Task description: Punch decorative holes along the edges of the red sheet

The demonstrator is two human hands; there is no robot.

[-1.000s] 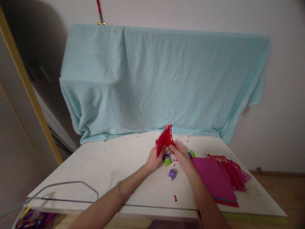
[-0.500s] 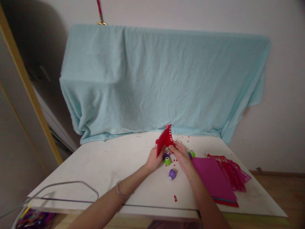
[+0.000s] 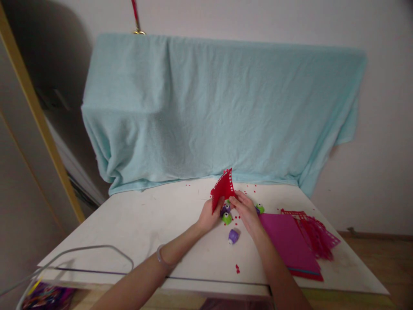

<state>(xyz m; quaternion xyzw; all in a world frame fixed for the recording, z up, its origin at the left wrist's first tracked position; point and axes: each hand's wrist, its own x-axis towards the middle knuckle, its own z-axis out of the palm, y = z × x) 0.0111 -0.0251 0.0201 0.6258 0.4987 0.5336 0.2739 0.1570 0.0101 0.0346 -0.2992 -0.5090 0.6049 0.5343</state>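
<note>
At the middle of the white table (image 3: 138,224), in the head view, the person's left hand (image 3: 209,215) pinches the lower edge of a red sheet (image 3: 222,189) that stands up on end, tilted a little to the left, its upper border cut into a row of small holes. The right hand (image 3: 245,210) closes on the sheet's right bottom corner, fingers curled down over a small craft punch (image 3: 226,208) that sits half hidden between the two hands (whether the sheet's edge is inside its slot cannot be told).

The likeliest fault, as a judgement, is a crooked hole: the sheet is held only by its bottom edge and leans, so it could slip or bend in the pinch. A green punch (image 3: 226,218) lies just below the hands, a purple punch (image 3: 232,236) a little nearer the person, and another green one (image 3: 260,208) just right of the right hand; a sweeping wrist could knock any of them. Red scraps (image 3: 238,269) dot the table, with a magenta stack (image 3: 287,241) and cut red sheets (image 3: 318,234) off to the right, and a pale blue cloth (image 3: 222,112) hangs behind.
</note>
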